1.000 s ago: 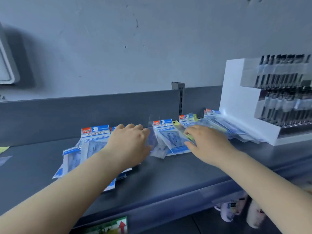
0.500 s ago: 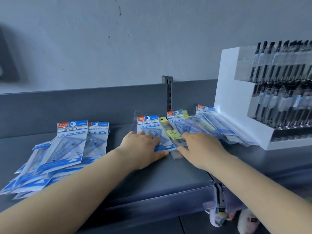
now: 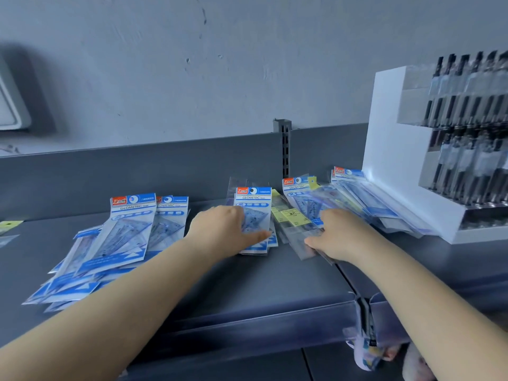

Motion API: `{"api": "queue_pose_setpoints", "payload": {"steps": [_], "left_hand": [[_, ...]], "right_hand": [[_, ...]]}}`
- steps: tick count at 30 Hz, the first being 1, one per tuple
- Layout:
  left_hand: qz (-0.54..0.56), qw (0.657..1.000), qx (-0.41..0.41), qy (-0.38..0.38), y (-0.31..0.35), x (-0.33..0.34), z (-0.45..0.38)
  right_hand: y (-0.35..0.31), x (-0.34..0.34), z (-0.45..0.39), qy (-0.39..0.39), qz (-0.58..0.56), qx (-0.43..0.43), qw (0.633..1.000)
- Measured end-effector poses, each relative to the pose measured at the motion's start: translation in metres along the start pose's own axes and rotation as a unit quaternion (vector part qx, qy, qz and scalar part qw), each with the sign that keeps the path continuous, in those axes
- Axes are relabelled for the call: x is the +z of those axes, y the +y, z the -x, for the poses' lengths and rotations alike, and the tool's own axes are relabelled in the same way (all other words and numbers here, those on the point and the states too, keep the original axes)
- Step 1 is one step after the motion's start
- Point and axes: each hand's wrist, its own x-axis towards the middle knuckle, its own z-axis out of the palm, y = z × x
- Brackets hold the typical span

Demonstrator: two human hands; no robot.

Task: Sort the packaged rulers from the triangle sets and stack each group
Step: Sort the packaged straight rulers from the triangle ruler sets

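A blue triangle set package (image 3: 254, 204) lies in the middle of the dark shelf (image 3: 247, 284). My left hand (image 3: 225, 231) rests flat on it, fingers and thumb spread over its lower half. Right beside it lies a clear packaged ruler (image 3: 288, 215) with a yellow label. My right hand (image 3: 341, 235) grips the ruler's near end, thumb on top. A loose stack of triangle sets (image 3: 123, 232) sits fanned out at the left. A mixed heap of blue packages (image 3: 357, 196) spreads behind my right hand.
A white tiered display of pens (image 3: 412, 166) stands at the right, touching the mixed heap. The grey shelf back panel and an upright post (image 3: 284, 149) run behind the packages. A yellow tag (image 3: 9, 224) lies at the far left. Goods hang below the shelf edge.
My left hand left the left stack and moved right onto the middle triangle set. My right hand slid down to the near end of the yellow-labelled ruler.
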Motion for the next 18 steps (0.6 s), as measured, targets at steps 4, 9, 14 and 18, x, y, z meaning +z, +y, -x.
{"api": "queue_pose_setpoints", "payload": {"steps": [4,9,14,18], "left_hand": [[0.032,0.997,-0.033,-0.056,-0.008,0.008,-0.008],[0.172,0.98,-0.071,-0.067,-0.019,0.006,-0.013],[0.291,0.955,-0.06,-0.015,-0.023,0.001,-0.01],[0.336,0.939,-0.073,0.032,-0.022,0.0,-0.01]], "right_hand": [[-0.001,0.006,0.002,-0.033,0.016,0.013,0.999],[0.005,0.0,0.009,0.002,-0.151,0.042,0.988],[0.015,0.001,0.009,0.077,-0.264,0.038,0.961],[0.019,0.005,0.005,0.121,-0.38,0.016,0.917]]}}
